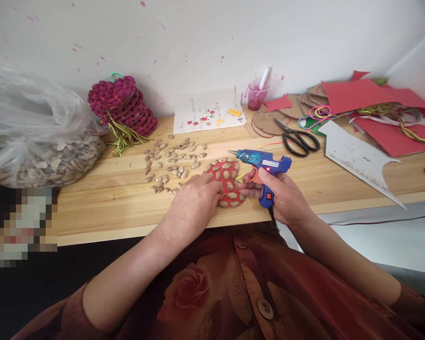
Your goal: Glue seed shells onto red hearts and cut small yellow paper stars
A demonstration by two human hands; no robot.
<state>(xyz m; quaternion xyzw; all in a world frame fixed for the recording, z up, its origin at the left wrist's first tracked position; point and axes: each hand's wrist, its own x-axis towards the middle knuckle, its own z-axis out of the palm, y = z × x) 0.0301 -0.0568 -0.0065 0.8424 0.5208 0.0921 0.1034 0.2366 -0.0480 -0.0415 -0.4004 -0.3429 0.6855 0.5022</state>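
My right hand (286, 198) is wrapped round a blue hot glue gun (250, 157), its nozzle pointing left above the far edge of a red disc. Its switch and a small light glow red. Peanuts (230, 185) in their shells cover much of the red disc (225, 189), and a yellow-green cord (240, 178) shows at its right edge. My left hand (189, 203) lies over the disc's left side, fingers bent and closed, the tips pressed on it. Whatever those fingers pinch is hidden. Loose peanuts (175, 155) lie scattered on the table to the left.
A plastic bag of peanuts (71, 160) and a purple woven piece (123, 104) with a tassel stand left. Behind are a paper sheet (187, 104) and a cup (257, 97). Black scissors (297, 141), cardboard discs (269, 123) and red sheets (361, 97) lie right.
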